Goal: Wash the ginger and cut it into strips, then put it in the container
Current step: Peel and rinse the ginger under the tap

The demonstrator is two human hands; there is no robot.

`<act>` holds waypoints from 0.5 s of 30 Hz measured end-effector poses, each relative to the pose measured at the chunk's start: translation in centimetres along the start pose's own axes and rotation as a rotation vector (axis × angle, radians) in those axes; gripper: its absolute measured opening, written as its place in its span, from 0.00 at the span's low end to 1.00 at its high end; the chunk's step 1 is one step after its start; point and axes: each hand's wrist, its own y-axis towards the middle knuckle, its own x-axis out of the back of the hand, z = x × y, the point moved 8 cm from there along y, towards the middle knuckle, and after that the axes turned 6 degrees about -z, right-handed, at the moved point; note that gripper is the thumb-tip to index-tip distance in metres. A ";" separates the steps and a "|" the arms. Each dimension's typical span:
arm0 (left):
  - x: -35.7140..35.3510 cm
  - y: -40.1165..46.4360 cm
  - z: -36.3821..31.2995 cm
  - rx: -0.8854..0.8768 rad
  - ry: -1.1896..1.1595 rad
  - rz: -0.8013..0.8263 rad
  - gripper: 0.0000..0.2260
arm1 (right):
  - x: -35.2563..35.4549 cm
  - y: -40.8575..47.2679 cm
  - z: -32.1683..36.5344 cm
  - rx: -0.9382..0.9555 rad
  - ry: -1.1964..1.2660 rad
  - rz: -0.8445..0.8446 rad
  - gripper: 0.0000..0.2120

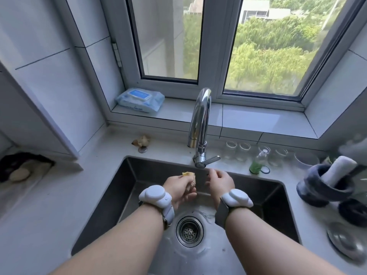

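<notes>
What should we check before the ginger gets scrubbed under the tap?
1. Ginger held: ok. The left hand pinches the ginger in a firm-looking grip over the sink.
2. Ginger under the spout: ok, roughly. It sits just left of the faucet outlet.
3. Right hand free to rub: cannot tell. The right hand is curled below the spout, and I can't see whether it holds anything.
4. Water running: cannot tell. The sink floor near the drain is wet, but no clear stream shows.
5. Drain open: ok. The strainer looks unblocked.
</notes>
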 end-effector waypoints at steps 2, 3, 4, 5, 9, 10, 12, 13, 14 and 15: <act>-0.6 0.3 0.1 0.053 -0.030 0.018 0.11 | 1.2 1.2 1.5 0.043 -0.069 -0.100 0.18; -0.8 0.5 0.1 0.074 -0.034 0.022 0.10 | 1.2 1.6 2.6 0.079 -0.080 -0.085 0.22; -1.0 0.7 0.1 0.091 -0.037 0.029 0.09 | 0.7 2.2 3.4 0.121 -0.087 -0.045 0.23; -1.2 0.9 0.2 0.114 -0.044 0.038 0.09 | 0.3 2.7 4.0 0.158 -0.108 -0.003 0.23; -2.1 1.0 0.5 0.191 -0.077 0.087 0.10 | 0.2 3.9 4.8 0.258 -0.232 0.009 0.14; -2.2 1.0 0.6 0.196 -0.078 0.090 0.11 | 0.4 4.1 4.6 0.261 -0.251 -0.006 0.12; -2.3 1.1 0.9 0.222 -0.095 0.096 0.13 | 0.4 4.4 4.3 0.258 -0.279 -0.027 0.11; -2.4 1.1 1.2 0.245 -0.119 0.105 0.14 | 0.4 4.4 4.1 0.254 -0.275 -0.045 0.10; -2.6 1.1 1.4 0.265 -0.148 0.118 0.14 | 0.5 4.6 3.9 0.247 -0.254 -0.063 0.09; -2.6 1.0 1.4 0.277 -0.171 0.128 0.14 | 0.6 4.7 3.8 0.240 -0.234 -0.080 0.08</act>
